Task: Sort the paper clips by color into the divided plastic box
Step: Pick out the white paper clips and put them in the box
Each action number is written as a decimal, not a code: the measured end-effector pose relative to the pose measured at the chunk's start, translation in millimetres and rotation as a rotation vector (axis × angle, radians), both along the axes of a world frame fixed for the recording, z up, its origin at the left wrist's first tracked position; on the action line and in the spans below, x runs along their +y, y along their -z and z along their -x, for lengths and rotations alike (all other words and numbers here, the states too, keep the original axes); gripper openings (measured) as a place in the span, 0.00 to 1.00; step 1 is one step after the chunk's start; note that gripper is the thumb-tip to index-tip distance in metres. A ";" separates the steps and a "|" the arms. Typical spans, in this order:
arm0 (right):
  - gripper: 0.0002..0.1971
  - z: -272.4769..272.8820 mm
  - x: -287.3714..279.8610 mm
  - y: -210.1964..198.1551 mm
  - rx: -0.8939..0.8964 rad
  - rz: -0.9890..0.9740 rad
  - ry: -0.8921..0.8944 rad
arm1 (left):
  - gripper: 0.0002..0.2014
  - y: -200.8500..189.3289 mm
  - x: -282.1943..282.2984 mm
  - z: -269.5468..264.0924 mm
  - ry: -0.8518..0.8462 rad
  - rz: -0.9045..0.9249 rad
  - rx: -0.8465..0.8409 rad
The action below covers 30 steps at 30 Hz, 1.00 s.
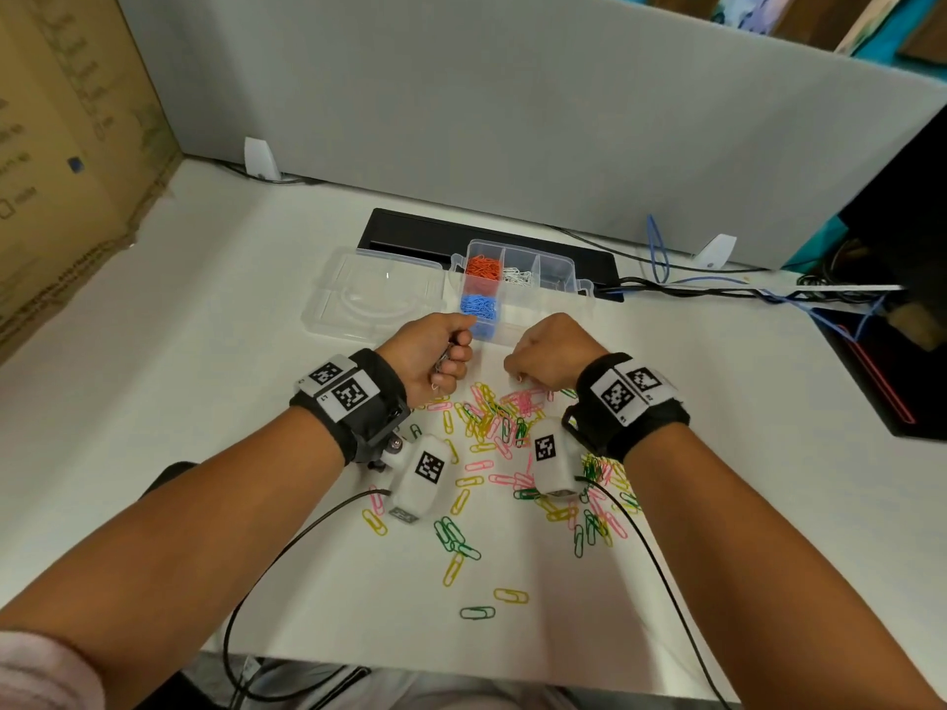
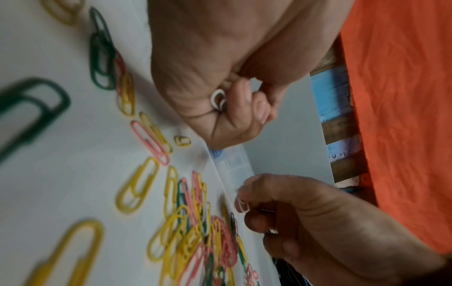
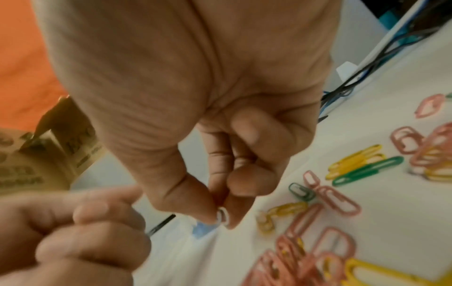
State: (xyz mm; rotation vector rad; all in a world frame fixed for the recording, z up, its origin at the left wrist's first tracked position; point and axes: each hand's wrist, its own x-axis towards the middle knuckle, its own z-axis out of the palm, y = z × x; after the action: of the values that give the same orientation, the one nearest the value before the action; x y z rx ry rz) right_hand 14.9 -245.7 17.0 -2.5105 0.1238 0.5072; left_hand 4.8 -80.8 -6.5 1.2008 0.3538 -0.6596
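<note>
Far left of the head view there's a cardboard box (image 1: 77,146). Center-left, the left hand (image 1: 428,358) is curled in a fist around some white clips (image 2: 217,100). Just above it sits the box (image 1: 528,289), lid flipped open, with orange, white and blue clips in separate compartments. Center-right, the right hand (image 1: 551,353) is pinching one white clip (image 3: 223,215) between thumb and fingertip. Below both hands: a loose pile (image 1: 507,453) of pink, yellow and green clips on the table (image 1: 230,402).

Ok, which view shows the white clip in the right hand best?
The right wrist view: the white clip sits pinched at the right hand's fingertips, close and unobstructed. The left wrist view shows it too, smaller, poking from the fingers. The head view shows only a tiny glint of it under the hand.
</note>
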 end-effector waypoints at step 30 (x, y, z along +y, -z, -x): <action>0.08 73.0 -88.9 0.3 -0.310 -0.594 0.189 | 0.23 -64.5 -63.3 -87.4 -0.036 0.000 -0.259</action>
State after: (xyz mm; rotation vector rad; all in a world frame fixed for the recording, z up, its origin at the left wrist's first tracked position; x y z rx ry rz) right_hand -58.1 -334.6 16.6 -1.9373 0.0746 0.0536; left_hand 92.2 -144.0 58.0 1.2601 0.1577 -0.4652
